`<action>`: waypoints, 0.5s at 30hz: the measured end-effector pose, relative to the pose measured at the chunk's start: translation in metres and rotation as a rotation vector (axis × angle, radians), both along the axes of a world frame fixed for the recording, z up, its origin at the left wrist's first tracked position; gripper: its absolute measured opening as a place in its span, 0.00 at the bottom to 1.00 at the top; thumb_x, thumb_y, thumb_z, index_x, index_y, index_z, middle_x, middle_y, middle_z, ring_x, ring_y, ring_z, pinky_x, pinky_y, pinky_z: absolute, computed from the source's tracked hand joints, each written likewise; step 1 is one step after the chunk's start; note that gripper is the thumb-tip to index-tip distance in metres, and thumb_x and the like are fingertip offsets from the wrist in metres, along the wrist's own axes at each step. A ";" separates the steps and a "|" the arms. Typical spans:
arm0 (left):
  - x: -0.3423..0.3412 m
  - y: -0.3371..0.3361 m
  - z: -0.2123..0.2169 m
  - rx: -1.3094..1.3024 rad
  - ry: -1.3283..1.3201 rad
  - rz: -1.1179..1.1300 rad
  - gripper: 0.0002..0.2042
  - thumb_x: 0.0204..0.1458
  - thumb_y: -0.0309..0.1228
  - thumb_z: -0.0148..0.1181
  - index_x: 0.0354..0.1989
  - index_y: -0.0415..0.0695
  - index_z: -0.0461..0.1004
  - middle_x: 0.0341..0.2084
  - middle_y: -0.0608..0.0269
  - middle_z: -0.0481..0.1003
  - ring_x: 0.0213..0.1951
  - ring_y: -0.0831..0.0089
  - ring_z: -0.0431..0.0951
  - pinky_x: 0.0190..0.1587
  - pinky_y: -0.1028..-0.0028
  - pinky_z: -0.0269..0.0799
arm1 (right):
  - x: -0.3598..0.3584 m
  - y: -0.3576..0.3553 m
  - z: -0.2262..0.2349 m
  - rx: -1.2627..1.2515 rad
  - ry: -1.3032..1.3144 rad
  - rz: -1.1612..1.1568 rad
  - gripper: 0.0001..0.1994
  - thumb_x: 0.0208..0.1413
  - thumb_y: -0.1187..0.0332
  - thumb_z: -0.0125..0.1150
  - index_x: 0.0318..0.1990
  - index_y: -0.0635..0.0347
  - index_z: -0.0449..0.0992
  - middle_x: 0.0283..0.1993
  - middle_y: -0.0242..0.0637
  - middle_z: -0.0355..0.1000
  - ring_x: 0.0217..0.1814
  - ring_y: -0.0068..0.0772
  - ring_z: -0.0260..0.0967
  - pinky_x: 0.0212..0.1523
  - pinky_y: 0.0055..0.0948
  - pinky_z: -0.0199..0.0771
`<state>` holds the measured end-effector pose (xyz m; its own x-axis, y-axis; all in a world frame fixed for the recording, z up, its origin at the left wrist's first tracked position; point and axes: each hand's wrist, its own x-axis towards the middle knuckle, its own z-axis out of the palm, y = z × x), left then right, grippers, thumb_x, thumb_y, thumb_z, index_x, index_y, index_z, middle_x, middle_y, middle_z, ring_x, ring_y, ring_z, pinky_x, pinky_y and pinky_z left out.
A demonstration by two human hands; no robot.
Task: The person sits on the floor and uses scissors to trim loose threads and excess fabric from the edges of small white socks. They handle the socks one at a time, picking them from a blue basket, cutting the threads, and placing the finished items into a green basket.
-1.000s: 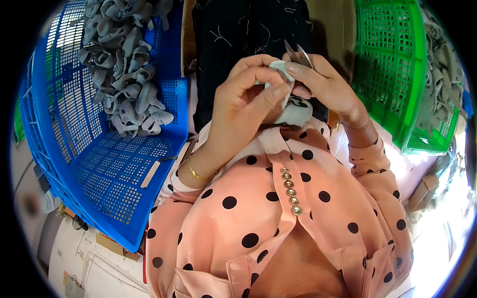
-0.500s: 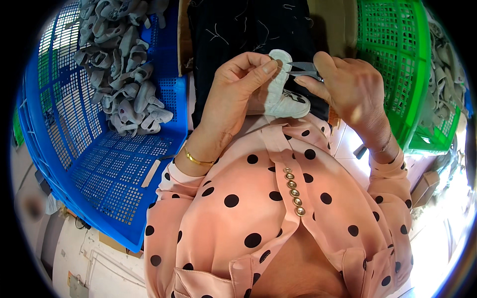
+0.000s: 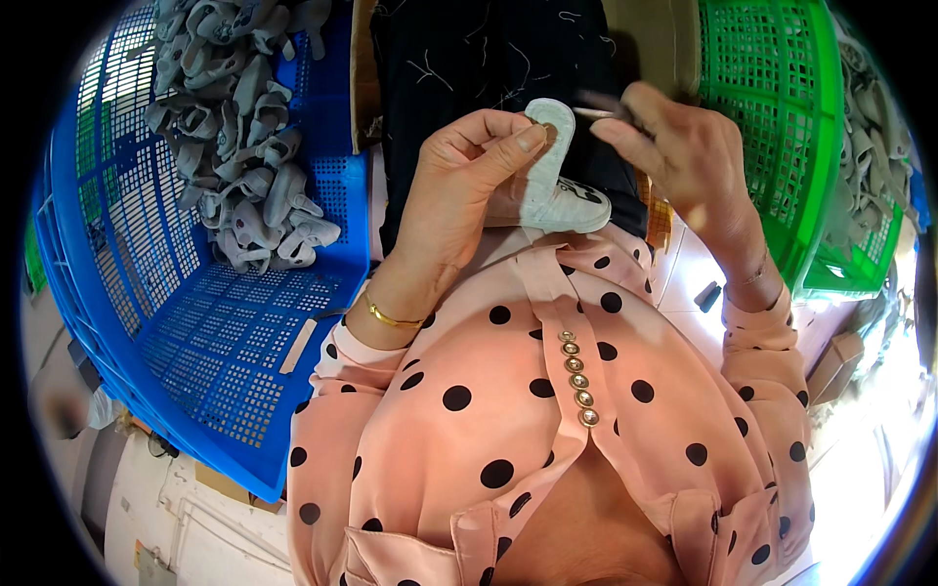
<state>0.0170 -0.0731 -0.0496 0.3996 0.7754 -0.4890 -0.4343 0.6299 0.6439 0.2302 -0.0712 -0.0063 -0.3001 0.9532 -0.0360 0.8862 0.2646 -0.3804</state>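
Between two crates — hands: left grips small shoe, right a tool

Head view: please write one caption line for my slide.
Left hand holds a small white shoe; right hand pinches a thin tool.

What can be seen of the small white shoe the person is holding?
The small white shoe looks like a soft fabric or leather baby shoe, pale with dark markings near its lower end. It is held upright, its light, stitched sole turned toward the camera. The left hand grips it, thumb pressed on the top of the sole. The right hand, holding a thin dark tool, is just beside its upper end. It sits in front of a black cloth, above the person's chest.
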 end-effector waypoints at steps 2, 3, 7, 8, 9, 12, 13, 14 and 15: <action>0.000 0.000 0.002 -0.003 -0.016 -0.015 0.05 0.55 0.27 0.63 0.37 0.39 0.79 0.30 0.64 0.80 0.31 0.82 0.78 0.35 0.83 0.73 | -0.002 0.000 -0.007 -0.116 0.239 -0.112 0.19 0.54 0.53 0.64 0.26 0.59 0.69 0.18 0.41 0.64 0.20 0.39 0.67 0.22 0.32 0.64; -0.001 0.001 0.002 -0.009 -0.040 -0.035 0.05 0.55 0.26 0.63 0.37 0.39 0.79 0.30 0.63 0.80 0.32 0.82 0.78 0.36 0.83 0.73 | -0.007 -0.001 -0.013 -0.162 0.375 -0.127 0.18 0.55 0.54 0.63 0.27 0.60 0.70 0.18 0.41 0.64 0.19 0.39 0.65 0.22 0.30 0.64; -0.013 0.011 0.005 0.262 0.263 -0.131 0.06 0.56 0.26 0.62 0.39 0.39 0.80 0.32 0.64 0.81 0.33 0.82 0.78 0.38 0.82 0.73 | -0.015 0.000 -0.026 -0.489 0.717 -0.262 0.14 0.60 0.60 0.59 0.30 0.62 0.71 0.18 0.31 0.60 0.20 0.21 0.55 0.23 0.22 0.61; -0.015 0.019 0.005 0.492 0.447 -0.058 0.06 0.55 0.26 0.63 0.40 0.43 0.81 0.35 0.64 0.80 0.35 0.80 0.77 0.36 0.82 0.72 | -0.015 0.001 -0.027 -0.612 0.812 -0.332 0.14 0.61 0.60 0.59 0.29 0.62 0.71 0.18 0.28 0.60 0.21 0.17 0.54 0.23 0.22 0.60; -0.024 0.032 -0.002 0.799 0.697 0.043 0.07 0.53 0.27 0.64 0.40 0.45 0.81 0.37 0.64 0.80 0.38 0.76 0.76 0.39 0.78 0.71 | -0.015 0.000 -0.028 -0.622 0.839 -0.349 0.15 0.62 0.60 0.56 0.28 0.62 0.70 0.19 0.23 0.59 0.23 0.13 0.53 0.23 0.20 0.58; -0.029 0.047 0.007 1.302 1.201 0.163 0.10 0.49 0.28 0.66 0.42 0.48 0.81 0.43 0.63 0.78 0.49 0.68 0.74 0.52 0.70 0.67 | -0.015 0.001 -0.027 -0.682 0.879 -0.363 0.16 0.63 0.59 0.54 0.29 0.63 0.70 0.19 0.23 0.58 0.22 0.14 0.52 0.23 0.19 0.56; -0.028 0.047 0.012 1.400 1.329 0.166 0.11 0.49 0.28 0.67 0.42 0.48 0.81 0.45 0.62 0.78 0.53 0.66 0.73 0.57 0.68 0.65 | -0.015 0.001 -0.027 -0.683 0.880 -0.368 0.16 0.64 0.59 0.53 0.29 0.63 0.70 0.19 0.23 0.58 0.22 0.14 0.51 0.23 0.19 0.55; -0.025 0.037 0.014 1.354 1.124 0.019 0.13 0.44 0.29 0.70 0.41 0.50 0.82 0.44 0.65 0.78 0.54 0.63 0.69 0.57 0.67 0.62 | -0.016 0.001 -0.026 -0.686 0.886 -0.363 0.17 0.64 0.58 0.53 0.29 0.63 0.70 0.19 0.23 0.57 0.22 0.13 0.51 0.23 0.19 0.55; -0.021 0.028 0.015 1.365 1.093 -0.086 0.13 0.43 0.29 0.70 0.40 0.51 0.82 0.42 0.67 0.78 0.52 0.64 0.70 0.56 0.67 0.62 | -0.017 0.001 -0.027 -0.688 0.889 -0.364 0.17 0.65 0.58 0.53 0.29 0.63 0.70 0.18 0.23 0.57 0.22 0.13 0.50 0.23 0.19 0.54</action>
<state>-0.0043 -0.0446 -0.0346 0.4187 0.8205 0.3893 0.5250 -0.5684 0.6335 0.2136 -0.0703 -0.0328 -0.1933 0.8496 -0.4908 0.2187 -0.4504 -0.8657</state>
